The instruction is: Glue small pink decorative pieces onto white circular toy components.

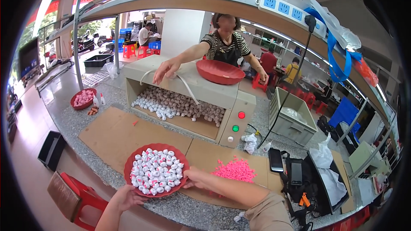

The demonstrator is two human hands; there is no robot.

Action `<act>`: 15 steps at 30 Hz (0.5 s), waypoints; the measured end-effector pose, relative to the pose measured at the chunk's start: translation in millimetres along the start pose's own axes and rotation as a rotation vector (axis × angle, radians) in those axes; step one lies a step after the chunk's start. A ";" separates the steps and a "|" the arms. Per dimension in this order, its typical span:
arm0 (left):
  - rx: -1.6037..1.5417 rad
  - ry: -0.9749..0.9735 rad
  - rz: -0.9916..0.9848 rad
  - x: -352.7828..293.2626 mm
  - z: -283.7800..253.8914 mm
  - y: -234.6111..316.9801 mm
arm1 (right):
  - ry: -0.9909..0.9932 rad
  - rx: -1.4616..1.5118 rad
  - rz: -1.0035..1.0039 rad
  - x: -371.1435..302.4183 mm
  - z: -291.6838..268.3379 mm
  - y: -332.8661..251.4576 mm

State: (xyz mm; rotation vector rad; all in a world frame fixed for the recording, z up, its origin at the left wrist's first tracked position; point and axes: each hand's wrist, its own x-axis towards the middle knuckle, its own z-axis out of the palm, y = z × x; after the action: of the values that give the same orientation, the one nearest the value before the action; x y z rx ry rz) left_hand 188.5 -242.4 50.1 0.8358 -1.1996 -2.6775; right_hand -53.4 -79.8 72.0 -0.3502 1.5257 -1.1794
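A round red plastic tray, heaped with small white rounded pieces that have pink bits on them, is over the near edge of the bench. My left hand holds its near-left rim, with the fingertips against the edge. On the right side my right hand is closed round the rim. To the right of that hand lies a pile of small bright pink pieces on brown cardboard. Past the tray stands a beige machine with an open front, filled with white and brownish rounded pieces.
Across the machine a person reaches over its top, beside an empty-looking red tray. A grey bin, a phone and a black bag are on the right. A red stool stands lower left; a shelf spans overhead.
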 end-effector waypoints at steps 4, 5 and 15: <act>-0.080 0.045 0.188 5.7 0.7 -13.8 | -0.022 -0.020 -0.036 -13.3 12.1 -14.3; -0.051 0.073 0.252 0.8 12.2 -8.6 | -0.028 -0.016 -0.057 -18.3 11.5 -19.2; 0.154 -0.088 0.589 -3.5 146.6 161.3 | 0.090 0.024 -0.517 -65.3 -27.6 -187.2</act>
State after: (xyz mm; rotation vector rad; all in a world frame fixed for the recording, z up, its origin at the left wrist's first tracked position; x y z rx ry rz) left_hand 94.0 -254.8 246.2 0.3047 -1.4150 -2.1790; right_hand -123.7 -103.2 258.0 -0.7127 1.5434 -1.6296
